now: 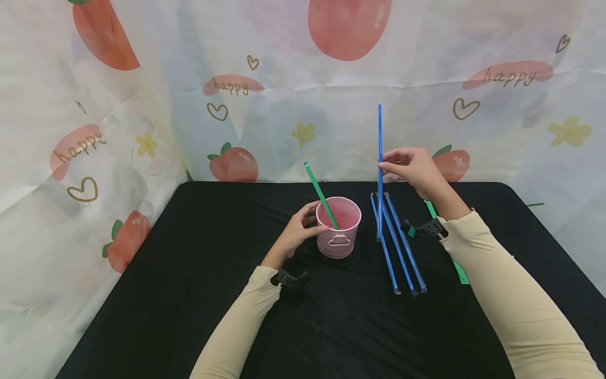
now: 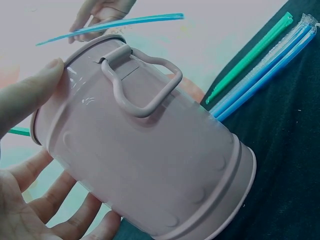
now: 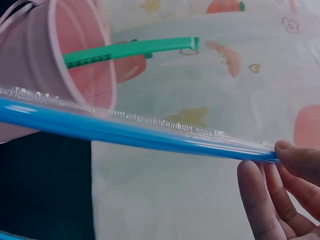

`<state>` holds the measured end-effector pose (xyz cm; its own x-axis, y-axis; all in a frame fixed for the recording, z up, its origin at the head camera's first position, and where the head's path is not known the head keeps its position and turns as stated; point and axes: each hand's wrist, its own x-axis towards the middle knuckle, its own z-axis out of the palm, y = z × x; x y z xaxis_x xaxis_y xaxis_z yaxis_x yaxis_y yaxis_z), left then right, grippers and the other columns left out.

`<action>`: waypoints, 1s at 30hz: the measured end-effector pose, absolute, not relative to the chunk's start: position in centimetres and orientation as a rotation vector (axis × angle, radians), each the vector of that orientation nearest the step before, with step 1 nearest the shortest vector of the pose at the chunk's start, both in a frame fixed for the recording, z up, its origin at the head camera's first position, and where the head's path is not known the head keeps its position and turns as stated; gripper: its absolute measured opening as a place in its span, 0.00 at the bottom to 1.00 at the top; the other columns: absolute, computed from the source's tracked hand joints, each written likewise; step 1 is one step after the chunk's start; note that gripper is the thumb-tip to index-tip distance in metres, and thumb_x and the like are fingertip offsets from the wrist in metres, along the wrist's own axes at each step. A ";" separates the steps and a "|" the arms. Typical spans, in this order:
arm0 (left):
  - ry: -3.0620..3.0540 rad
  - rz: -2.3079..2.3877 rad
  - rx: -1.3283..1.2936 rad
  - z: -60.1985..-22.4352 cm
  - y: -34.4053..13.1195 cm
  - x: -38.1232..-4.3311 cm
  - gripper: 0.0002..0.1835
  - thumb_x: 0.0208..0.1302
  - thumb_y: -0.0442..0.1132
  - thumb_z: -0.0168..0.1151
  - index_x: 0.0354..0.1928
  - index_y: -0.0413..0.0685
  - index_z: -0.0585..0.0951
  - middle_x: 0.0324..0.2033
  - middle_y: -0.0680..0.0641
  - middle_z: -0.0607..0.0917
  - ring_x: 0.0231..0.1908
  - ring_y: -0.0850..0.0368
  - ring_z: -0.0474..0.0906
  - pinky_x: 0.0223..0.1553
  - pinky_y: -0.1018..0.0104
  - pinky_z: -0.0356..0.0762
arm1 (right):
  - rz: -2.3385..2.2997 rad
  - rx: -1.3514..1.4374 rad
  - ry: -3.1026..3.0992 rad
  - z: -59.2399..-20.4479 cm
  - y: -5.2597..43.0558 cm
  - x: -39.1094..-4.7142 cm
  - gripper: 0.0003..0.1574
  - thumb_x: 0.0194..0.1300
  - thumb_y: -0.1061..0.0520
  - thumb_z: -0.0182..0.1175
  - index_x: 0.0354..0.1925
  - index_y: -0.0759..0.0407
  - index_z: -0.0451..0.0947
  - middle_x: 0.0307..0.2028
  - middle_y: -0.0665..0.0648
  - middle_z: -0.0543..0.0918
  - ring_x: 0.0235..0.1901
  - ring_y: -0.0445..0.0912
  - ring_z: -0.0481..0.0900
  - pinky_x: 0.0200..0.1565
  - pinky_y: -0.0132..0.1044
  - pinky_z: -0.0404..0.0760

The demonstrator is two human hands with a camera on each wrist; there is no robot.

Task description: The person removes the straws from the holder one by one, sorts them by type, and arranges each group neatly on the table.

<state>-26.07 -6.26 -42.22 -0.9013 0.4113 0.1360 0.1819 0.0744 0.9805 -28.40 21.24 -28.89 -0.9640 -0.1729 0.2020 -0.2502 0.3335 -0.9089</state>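
Note:
My left hand [image 1: 294, 230] holds a small pink metal bucket [image 1: 337, 246] from its left side, thumb at the rim and fingers round the wall. One green straw [image 1: 316, 185] leans inside the bucket, its upper end sticking out to the left. To the right, my right hand [image 1: 417, 169] pinches a blue straw [image 3: 150, 137] in a clear wrapper between thumb and fingertips. That straw stands nearly upright in the head view, its lower part overlapping the blue straws [image 1: 401, 247] that lie side by side on the table.
Beneath the right forearm, a green straw [image 1: 460, 272] lies on the black tablecloth [image 1: 142, 295], partly hidden by the sleeve. A pale curtain [image 1: 274, 31] with fruit prints hangs just behind the table's far edge.

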 end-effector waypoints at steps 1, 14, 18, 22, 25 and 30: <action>2.167 1.930 0.606 -42.2 -6.3 -26.0 0.35 0.59 0.36 0.64 0.68 0.50 0.63 0.64 0.41 0.67 0.66 0.41 0.63 0.61 0.47 0.70 | 1.724 0.389 -2.527 -29.1 21.3 -28.4 0.23 0.62 0.57 0.62 0.48 0.75 0.74 0.27 0.38 0.82 0.30 0.33 0.82 0.33 0.29 0.84; 2.172 1.920 0.600 -42.0 -6.2 -25.9 0.35 0.59 0.34 0.63 0.68 0.49 0.63 0.65 0.39 0.66 0.66 0.39 0.61 0.61 0.46 0.69 | 1.683 0.403 -2.648 -32.2 22.1 -28.1 0.23 0.63 0.58 0.60 0.49 0.75 0.72 0.29 0.42 0.81 0.30 0.34 0.80 0.35 0.34 0.85; 2.164 1.924 0.615 -42.1 -6.2 -26.0 0.35 0.59 0.35 0.63 0.68 0.48 0.62 0.65 0.38 0.66 0.66 0.38 0.61 0.61 0.46 0.69 | 1.692 0.433 -2.672 -33.1 22.3 -28.0 0.23 0.64 0.59 0.59 0.50 0.76 0.71 0.28 0.42 0.81 0.30 0.34 0.79 0.35 0.34 0.85; 2.158 1.926 0.619 -42.0 -6.2 -26.0 0.35 0.59 0.35 0.63 0.68 0.48 0.62 0.65 0.38 0.66 0.66 0.38 0.61 0.61 0.46 0.69 | 1.715 0.431 -2.685 -34.0 22.4 -27.9 0.23 0.64 0.59 0.59 0.50 0.77 0.71 0.28 0.41 0.81 0.30 0.34 0.79 0.36 0.36 0.85; 2.157 1.928 0.606 -42.0 -6.2 -26.0 0.34 0.59 0.34 0.62 0.68 0.48 0.63 0.65 0.39 0.66 0.66 0.39 0.62 0.61 0.46 0.69 | 1.722 0.433 -2.696 -34.8 22.5 -28.0 0.24 0.64 0.59 0.59 0.51 0.77 0.71 0.29 0.44 0.82 0.31 0.34 0.80 0.36 0.37 0.85; 2.160 1.923 0.600 -42.0 -6.2 -26.0 0.34 0.59 0.33 0.62 0.68 0.48 0.63 0.65 0.38 0.66 0.66 0.38 0.61 0.61 0.45 0.68 | 1.725 0.418 -2.715 -35.7 22.5 -27.8 0.22 0.64 0.60 0.59 0.50 0.76 0.72 0.31 0.48 0.83 0.31 0.35 0.80 0.35 0.37 0.85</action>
<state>-25.98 -6.20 -41.97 -0.9005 0.4162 0.1256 0.1730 0.0781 0.9818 -27.84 22.46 -35.74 -0.9617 -0.2693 0.0514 -0.1610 0.4030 -0.9009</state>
